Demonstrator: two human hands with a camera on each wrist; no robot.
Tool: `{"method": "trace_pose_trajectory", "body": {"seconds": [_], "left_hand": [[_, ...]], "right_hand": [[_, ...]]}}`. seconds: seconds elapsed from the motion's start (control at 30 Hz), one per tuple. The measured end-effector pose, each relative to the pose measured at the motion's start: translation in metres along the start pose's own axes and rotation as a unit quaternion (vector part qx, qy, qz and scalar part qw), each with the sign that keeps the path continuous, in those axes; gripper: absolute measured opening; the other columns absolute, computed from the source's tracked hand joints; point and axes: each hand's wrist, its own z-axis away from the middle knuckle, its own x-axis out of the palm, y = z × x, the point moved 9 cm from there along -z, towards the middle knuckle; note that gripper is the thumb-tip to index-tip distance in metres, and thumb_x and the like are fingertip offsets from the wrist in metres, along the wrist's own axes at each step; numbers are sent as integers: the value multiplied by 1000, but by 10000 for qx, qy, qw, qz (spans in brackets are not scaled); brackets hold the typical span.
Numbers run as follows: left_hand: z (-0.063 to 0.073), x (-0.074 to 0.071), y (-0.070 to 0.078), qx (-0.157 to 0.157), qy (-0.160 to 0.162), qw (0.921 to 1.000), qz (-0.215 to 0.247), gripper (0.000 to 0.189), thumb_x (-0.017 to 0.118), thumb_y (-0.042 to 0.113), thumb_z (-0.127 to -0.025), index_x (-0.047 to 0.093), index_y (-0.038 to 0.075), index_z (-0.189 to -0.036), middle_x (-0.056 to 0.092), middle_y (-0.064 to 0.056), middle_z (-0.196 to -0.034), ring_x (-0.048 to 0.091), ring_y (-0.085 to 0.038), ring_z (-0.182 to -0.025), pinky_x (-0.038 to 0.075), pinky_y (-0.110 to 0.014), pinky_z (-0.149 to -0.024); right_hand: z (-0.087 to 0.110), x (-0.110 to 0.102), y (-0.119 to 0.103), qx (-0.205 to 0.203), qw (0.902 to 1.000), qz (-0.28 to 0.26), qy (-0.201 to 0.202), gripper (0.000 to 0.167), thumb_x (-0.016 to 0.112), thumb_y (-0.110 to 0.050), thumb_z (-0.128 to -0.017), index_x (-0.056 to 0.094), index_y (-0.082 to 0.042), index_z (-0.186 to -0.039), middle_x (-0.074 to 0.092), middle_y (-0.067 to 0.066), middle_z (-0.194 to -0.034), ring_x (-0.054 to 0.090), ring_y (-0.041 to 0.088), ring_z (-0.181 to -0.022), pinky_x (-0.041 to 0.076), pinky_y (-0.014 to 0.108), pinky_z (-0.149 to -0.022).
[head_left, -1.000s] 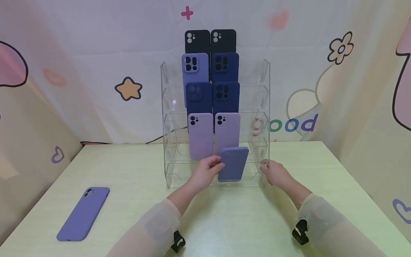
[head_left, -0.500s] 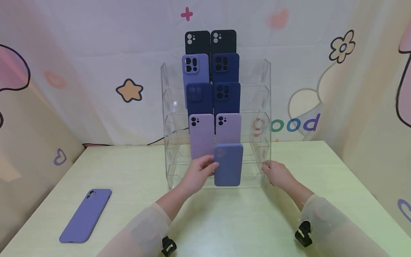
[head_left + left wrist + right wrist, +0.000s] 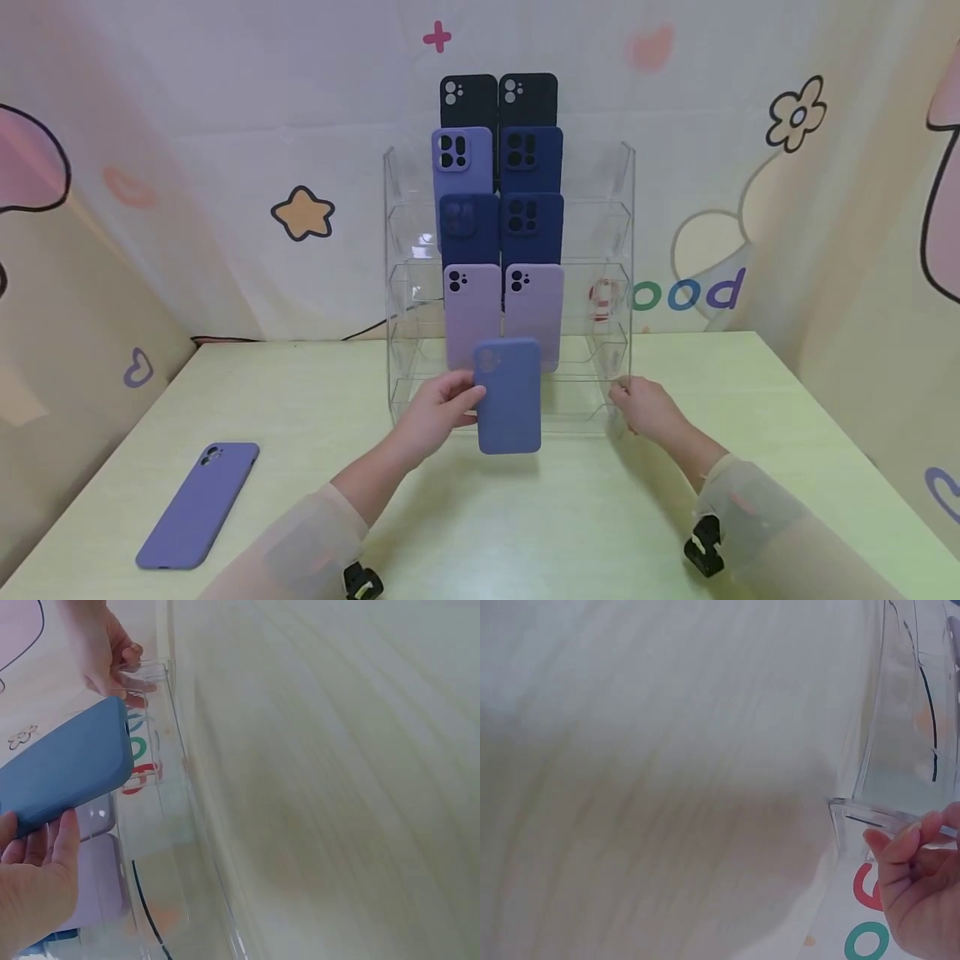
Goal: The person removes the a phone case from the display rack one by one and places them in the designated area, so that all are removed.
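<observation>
My left hand (image 3: 435, 417) pinches a blue-grey phone case (image 3: 508, 408) by its left edge, upright in front of the lowest tier of a clear acrylic display rack (image 3: 397, 333). In the left wrist view the same case (image 3: 71, 765) sits between thumb and fingers. My right hand (image 3: 651, 407) grips the rack's lower right side panel; the right wrist view shows fingers (image 3: 904, 844) curled at that clear edge (image 3: 862, 814). Two pale lilac phone cases, left (image 3: 471, 304) and right (image 3: 534, 304), stand just behind the held case, which covers part of them.
Higher tiers hold navy cases (image 3: 531, 225), a purple case (image 3: 462, 167) and black cases (image 3: 528, 96). Another purple phone case (image 3: 198, 504) lies on the table (image 3: 315, 400) at the left. A printed curtain (image 3: 225, 167) hangs behind, and a dark cable (image 3: 367, 329) runs along the back.
My left hand has drawn the blue-grey case left and toward me, away from the bottom tier, and the case has straightened from a tilt. My right hand stays on the rack, which has turned slightly.
</observation>
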Motion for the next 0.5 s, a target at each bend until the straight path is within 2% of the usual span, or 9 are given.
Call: {"method": "trace_pose_trajectory", "body": {"seconds": [0.13, 0.27, 0.5], "left_hand": [[3, -3, 0, -111, -62, 9999, 41, 29, 53, 12, -96, 57, -2, -121, 62, -14, -107, 62, -25, -98, 51, -38, -82], [7, -6, 2, -117, -131, 9997, 171, 30, 52, 13, -96, 56, -2, -122, 62, -14, -110, 61, -26, -101, 51, -39, -83], [14, -17, 0, -165, -109, 9995, 237, 30, 52, 13, -96, 56, -2, -122, 62, -15, -109, 62, -26, -99, 51, -40, -83]], "right_hand": [[0, -1, 0, -75, 10000, -15, -54, 30, 32, -12, -94, 53, 9, -99, 42, 3, -56, 42, 15, -46, 37, 29, -50], [0, -1, 2, -75, 9999, -96, -109, 27, 33, -13, -94, 52, 6, -96, 42, 3, -56, 41, 15, -47, 37, 29, -49], [-4, 0, 0, -228, 9996, -13, -157, 24, 33, -13, -93, 42, -7, -72, 40, 0, -51, 39, 13, -44, 34, 28, -47]]}}
